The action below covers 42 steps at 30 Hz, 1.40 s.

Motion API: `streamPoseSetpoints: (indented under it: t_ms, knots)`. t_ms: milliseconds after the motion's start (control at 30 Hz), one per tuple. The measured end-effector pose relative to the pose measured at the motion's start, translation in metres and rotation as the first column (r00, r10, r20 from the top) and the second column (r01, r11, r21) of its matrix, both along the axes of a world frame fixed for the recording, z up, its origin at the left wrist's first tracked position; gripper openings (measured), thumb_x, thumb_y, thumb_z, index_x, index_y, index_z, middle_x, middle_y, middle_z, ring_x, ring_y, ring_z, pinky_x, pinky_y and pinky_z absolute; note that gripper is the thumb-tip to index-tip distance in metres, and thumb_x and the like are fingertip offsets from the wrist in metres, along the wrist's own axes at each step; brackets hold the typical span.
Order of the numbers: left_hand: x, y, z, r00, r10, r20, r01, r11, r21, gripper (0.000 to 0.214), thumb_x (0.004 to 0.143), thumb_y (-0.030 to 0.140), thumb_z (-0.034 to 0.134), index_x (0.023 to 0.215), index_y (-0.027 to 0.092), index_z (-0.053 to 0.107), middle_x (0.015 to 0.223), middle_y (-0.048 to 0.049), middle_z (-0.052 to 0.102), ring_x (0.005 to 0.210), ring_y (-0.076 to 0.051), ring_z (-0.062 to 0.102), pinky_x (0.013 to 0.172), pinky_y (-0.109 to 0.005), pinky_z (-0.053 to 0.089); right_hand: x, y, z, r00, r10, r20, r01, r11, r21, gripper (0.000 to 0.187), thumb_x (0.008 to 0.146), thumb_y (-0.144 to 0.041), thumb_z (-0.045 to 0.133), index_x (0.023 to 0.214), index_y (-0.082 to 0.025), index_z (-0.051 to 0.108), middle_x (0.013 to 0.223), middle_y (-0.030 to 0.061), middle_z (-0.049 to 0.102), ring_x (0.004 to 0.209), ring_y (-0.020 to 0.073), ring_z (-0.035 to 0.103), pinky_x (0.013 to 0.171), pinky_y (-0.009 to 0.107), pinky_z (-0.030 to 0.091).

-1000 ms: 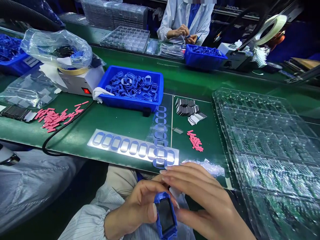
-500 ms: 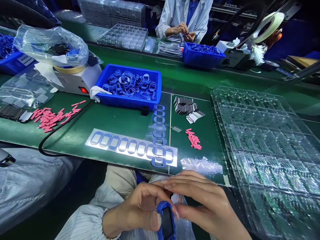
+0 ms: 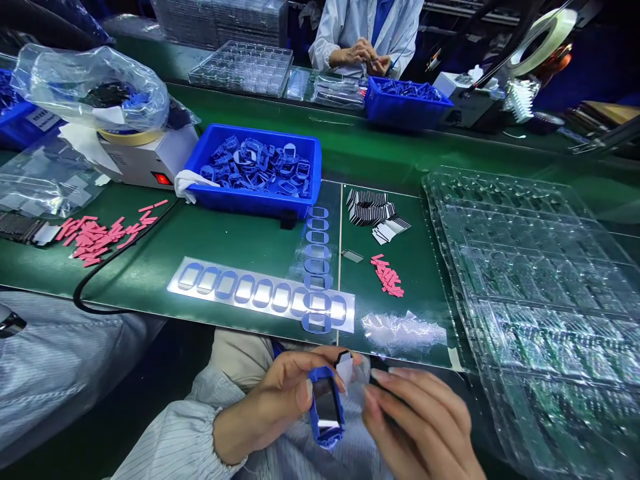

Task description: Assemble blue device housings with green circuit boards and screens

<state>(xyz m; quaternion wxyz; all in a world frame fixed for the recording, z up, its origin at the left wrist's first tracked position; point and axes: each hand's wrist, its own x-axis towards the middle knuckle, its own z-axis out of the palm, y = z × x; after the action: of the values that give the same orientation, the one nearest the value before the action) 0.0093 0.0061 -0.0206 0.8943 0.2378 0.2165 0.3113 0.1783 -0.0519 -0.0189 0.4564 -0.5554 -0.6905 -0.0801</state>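
Observation:
My left hand [image 3: 275,403] is closed round a blue rectangular frame [image 3: 326,407] with a dark glossy panel in it, held low over my lap. A small white tab [image 3: 344,366] sticks up at the frame's top edge. My right hand [image 3: 420,423] is just right of the frame, its fingers held close together and pointing at it; whether they hold anything is hidden. A blue bin [image 3: 255,168] of the same blue frames stands on the green belt ahead. A silver strip of blue-ringed oval stickers [image 3: 260,293] lies near the front edge.
Stacked clear blister trays [image 3: 530,280] fill the right side. Pink strips [image 3: 387,276], black-and-white plates [image 3: 377,212] and crumpled film [image 3: 403,330] lie mid-table. More pink strips [image 3: 95,233] and a white box [image 3: 145,157] sit left. Across the belt, a person in a white coat [image 3: 367,30] works.
My right hand has drawn back from over the frame to its right side. The frame now shows fully, with a white tab raised at its top. The view shifted slightly.

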Motion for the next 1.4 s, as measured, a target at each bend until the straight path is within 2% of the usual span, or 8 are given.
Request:
streamPoseSetpoints:
  t_ms: [133,333,467,567,700,1000,1200,1400]
  knots:
    - [-0.006,0.004,-0.006,0.999,0.032,0.004,-0.032,0.999,-0.040,0.032,0.069,0.048,0.073,0.088,0.022,0.076,0.120,-0.0093,0.065,0.126,-0.030,0.047,0.104,-0.038,0.031,0.033,0.011,-0.022,0.990,-0.140,-0.008,0.140,0.990,0.018,0.016,0.072,-0.002,0.070,0.077,-0.017,0.064,0.083,0.0035,0.072,0.079,0.0184,0.069,0.071,0.031,0.056]
    - [-0.016,0.008,-0.006,0.998,0.061,0.002,-0.061,0.996,-0.068,0.030,0.070,0.045,0.072,0.088,0.021,0.076,0.115,-0.0126,0.068,0.115,-0.032,0.056,0.102,-0.045,0.033,0.047,0.008,-0.065,0.969,-0.020,0.248,0.045,0.995,-0.094,0.020,0.080,-0.006,0.063,0.098,-0.015,0.067,0.094,0.0082,0.075,0.097,0.0227,0.069,0.088,0.035,0.053]
    - [-0.017,0.008,-0.004,0.998,0.053,0.023,-0.052,0.998,-0.030,0.032,0.071,0.047,0.071,0.089,0.021,0.076,0.111,-0.0120,0.070,0.113,-0.032,0.057,0.105,-0.048,0.029,0.023,-0.007,-0.055,0.981,0.081,-0.173,-0.126,0.956,-0.266,0.019,0.079,-0.009,0.062,0.094,-0.019,0.070,0.093,0.0057,0.075,0.093,0.0220,0.070,0.087,0.034,0.053]
    - [-0.019,0.007,-0.003,0.998,0.049,0.030,-0.050,0.998,0.031,0.033,0.071,0.048,0.070,0.086,0.019,0.075,0.110,-0.0130,0.070,0.119,-0.034,0.052,0.107,-0.049,0.025,-0.008,-0.005,-0.039,0.682,-0.061,-0.728,-0.298,0.887,-0.353,0.006,0.081,-0.020,0.064,0.078,-0.021,0.068,0.076,0.0027,0.073,0.073,0.0165,0.070,0.068,0.024,0.057]
    - [-0.027,0.006,-0.006,0.999,0.033,0.034,-0.036,0.995,0.095,0.037,0.068,0.050,0.070,0.082,0.016,0.075,0.116,-0.0158,0.066,0.126,-0.036,0.044,0.103,-0.046,0.029,-0.049,0.014,-0.029,0.447,-0.141,-0.883,-0.461,0.810,-0.363,0.037,0.084,-0.055,0.054,0.073,-0.021,0.063,0.057,-0.0001,0.062,0.047,0.0121,0.060,0.044,0.019,0.050]
    - [-0.094,0.008,-0.006,0.983,0.182,-0.014,-0.166,0.925,0.342,0.034,0.070,0.051,0.069,0.086,0.021,0.076,0.115,-0.0117,0.069,0.138,-0.032,0.030,0.111,-0.049,0.016,-0.103,0.047,-0.023,-0.154,-0.422,-0.894,-0.965,0.259,0.044,0.055,0.056,-0.061,0.078,0.090,-0.019,0.069,0.061,0.0010,0.063,0.044,0.0092,0.056,0.046,0.019,0.051]
    - [-0.193,-0.023,-0.008,0.777,0.618,-0.124,-0.571,0.773,0.276,0.030,0.066,0.048,0.074,0.081,0.022,0.073,0.110,-0.0073,0.070,0.112,-0.029,0.060,0.099,-0.037,0.043,-0.190,0.074,-0.040,-0.219,-0.448,-0.867,-0.974,0.160,0.163,0.052,0.056,-0.055,0.080,0.092,-0.019,0.070,0.074,0.0011,0.064,0.068,0.0116,0.062,0.061,0.021,0.054]
    - [-0.275,-0.068,-0.007,0.679,0.631,-0.375,-0.632,0.762,0.140,0.043,0.046,0.037,0.089,0.080,0.016,0.072,0.060,-0.0037,0.065,0.049,-0.017,0.061,0.047,-0.025,0.050,-0.329,0.095,-0.087,-0.195,-0.551,-0.812,-0.970,-0.015,0.243,0.031,0.081,-0.042,0.065,0.099,-0.016,0.064,0.096,0.0061,0.068,0.090,0.0165,0.066,0.087,0.034,0.049]
